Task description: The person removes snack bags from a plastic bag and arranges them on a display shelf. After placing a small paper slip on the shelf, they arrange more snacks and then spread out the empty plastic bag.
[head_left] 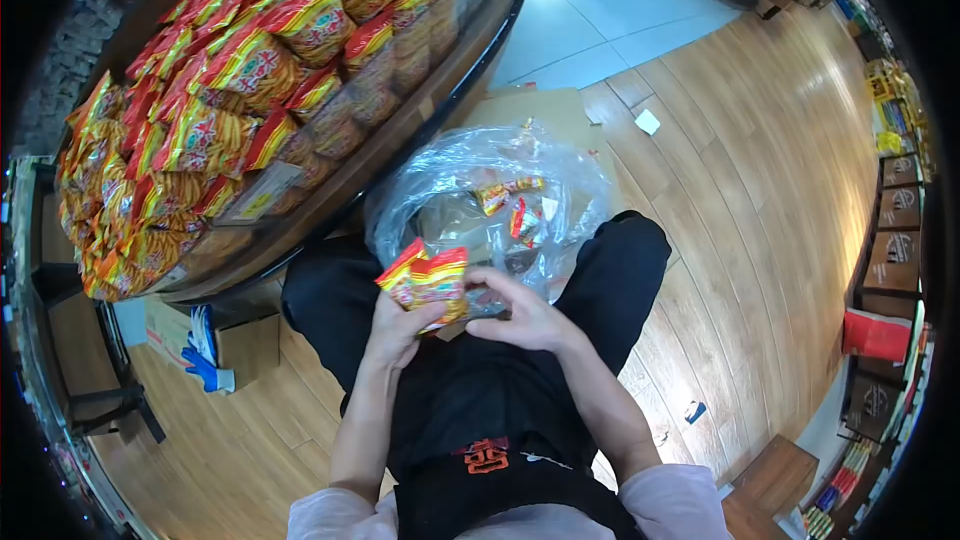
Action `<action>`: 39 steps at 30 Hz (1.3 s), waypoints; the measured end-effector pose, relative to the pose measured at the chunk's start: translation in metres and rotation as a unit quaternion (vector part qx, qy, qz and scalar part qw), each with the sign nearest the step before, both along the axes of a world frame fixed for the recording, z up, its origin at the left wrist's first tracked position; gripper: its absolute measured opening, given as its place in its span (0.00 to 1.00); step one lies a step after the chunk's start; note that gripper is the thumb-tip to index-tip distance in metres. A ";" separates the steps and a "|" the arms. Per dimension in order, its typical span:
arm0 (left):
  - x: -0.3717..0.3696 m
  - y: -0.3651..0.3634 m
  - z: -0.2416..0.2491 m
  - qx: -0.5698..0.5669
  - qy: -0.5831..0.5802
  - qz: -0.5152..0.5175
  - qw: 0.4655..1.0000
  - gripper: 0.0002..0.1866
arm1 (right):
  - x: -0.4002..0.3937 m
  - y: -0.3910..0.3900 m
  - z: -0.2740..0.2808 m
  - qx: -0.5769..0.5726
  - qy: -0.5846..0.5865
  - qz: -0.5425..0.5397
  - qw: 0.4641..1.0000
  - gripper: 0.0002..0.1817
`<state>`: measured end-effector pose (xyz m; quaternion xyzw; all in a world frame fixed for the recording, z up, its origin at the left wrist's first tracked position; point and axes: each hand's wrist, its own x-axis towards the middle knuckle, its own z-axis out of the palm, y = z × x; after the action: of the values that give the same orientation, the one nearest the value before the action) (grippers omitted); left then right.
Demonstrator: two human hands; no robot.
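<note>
My left hand (402, 325) is closed around red and yellow snack packets (440, 285), at least two of them side by side, above my lap. Just to the right, my right hand (522, 315) curves toward them with thumb and fingers apart and nothing between. Beyond both hands lies a clear plastic bag (420, 175), its mouth spread wide. A few similar small packets (525, 223) lie inside it.
At upper left, a round display bin (400, 130) is heaped with the same snack packets (250, 70). Flattened cardboard (550, 110) lies under the bag. A cardboard box (250, 345) with blue and white gloves (205, 350) stands at left. Shelves line the right side.
</note>
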<state>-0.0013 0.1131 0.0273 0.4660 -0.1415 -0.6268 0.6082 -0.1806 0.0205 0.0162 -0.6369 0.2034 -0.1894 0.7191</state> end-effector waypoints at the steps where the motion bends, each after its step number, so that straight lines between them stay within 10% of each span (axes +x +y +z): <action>1: 0.002 0.004 0.000 0.000 0.019 0.019 1.000 0.30 | -0.002 -0.007 -0.005 0.153 -0.004 0.009 0.988 0.30; 6: 0.006 0.016 -0.023 0.015 0.052 0.048 0.997 0.37 | 0.004 -0.054 -0.083 -0.327 0.267 -0.275 0.864 0.23; 15: 0.007 0.007 -0.024 0.012 0.060 0.095 0.994 0.33 | 0.000 -0.080 -0.079 -0.128 0.378 -0.269 0.877 0.23; 18: 0.005 0.000 -0.023 0.003 0.059 0.087 0.994 0.32 | -0.017 -0.067 -0.049 0.201 0.059 -0.287 0.935 0.26; 20: 0.001 -0.007 -0.020 -0.004 0.063 0.077 0.995 0.32 | -0.021 -0.056 -0.032 0.421 -0.229 -0.159 0.863 0.29; 27: -0.005 -0.016 -0.005 -0.018 0.031 0.067 0.997 0.34 | -0.003 -0.030 -0.017 0.409 -0.192 -0.127 0.883 0.30; 35: -0.007 -0.017 0.007 -0.012 0.033 0.106 0.994 0.27 | 0.025 -0.019 0.007 0.251 -0.046 -0.359 0.898 0.21; 39: -0.014 -0.016 -0.001 0.017 0.057 0.124 0.990 0.25 | 0.030 -0.016 0.024 0.320 -0.231 -0.399 0.828 0.16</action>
<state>-0.0152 0.0974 0.0265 0.4538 -0.0367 -0.5745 0.6802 -0.1508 0.0044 0.0402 -0.1724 0.3168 -0.5260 0.7702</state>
